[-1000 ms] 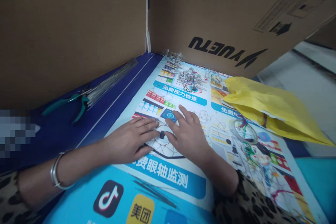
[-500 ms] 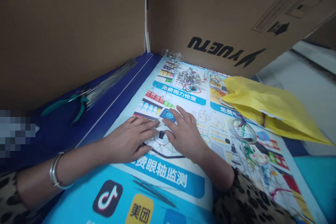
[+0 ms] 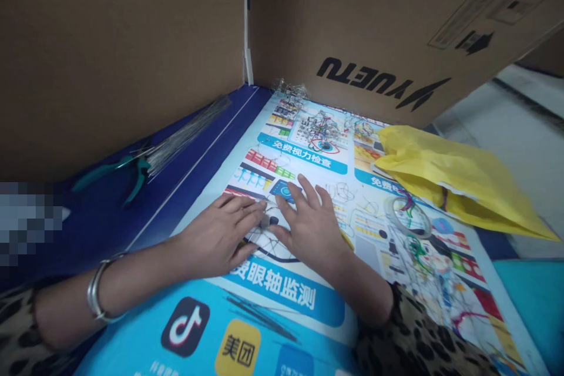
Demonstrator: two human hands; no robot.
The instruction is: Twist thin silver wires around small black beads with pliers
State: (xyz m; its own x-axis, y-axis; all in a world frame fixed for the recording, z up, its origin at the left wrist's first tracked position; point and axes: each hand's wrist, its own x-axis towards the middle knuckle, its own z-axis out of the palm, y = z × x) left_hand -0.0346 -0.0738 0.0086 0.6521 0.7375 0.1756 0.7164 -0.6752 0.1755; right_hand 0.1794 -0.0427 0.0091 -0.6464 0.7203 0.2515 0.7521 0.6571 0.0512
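My left hand point(image 3: 222, 232) lies flat, palm down, on a printed poster sheet point(image 3: 211, 320), fingers stretched out. My right hand point(image 3: 315, 226) rests close to its right with fingers spread, palm toward the sheet. Between and under the two hands runs a thin wire piece point(image 3: 277, 245), mostly hidden; its full shape cannot be made out against the print. Nothing shows gripped in either hand. Loose bent wires point(image 3: 339, 192) lie just beyond my right hand.
Teal-handled pliers point(image 3: 136, 179) and a bundle of straight wires point(image 3: 189, 132) lie at left. Tangled wire point(image 3: 324, 126) sits farther back. A tape roll point(image 3: 408, 217), coloured wires point(image 3: 416, 252) and a yellow bag point(image 3: 458, 173) are at right. Cardboard walls point(image 3: 374, 17) stand behind.
The fingers of my right hand have spread a little more and the hand has shifted slightly. My left hand stays flat in nearly the same place. The view has moved slightly.
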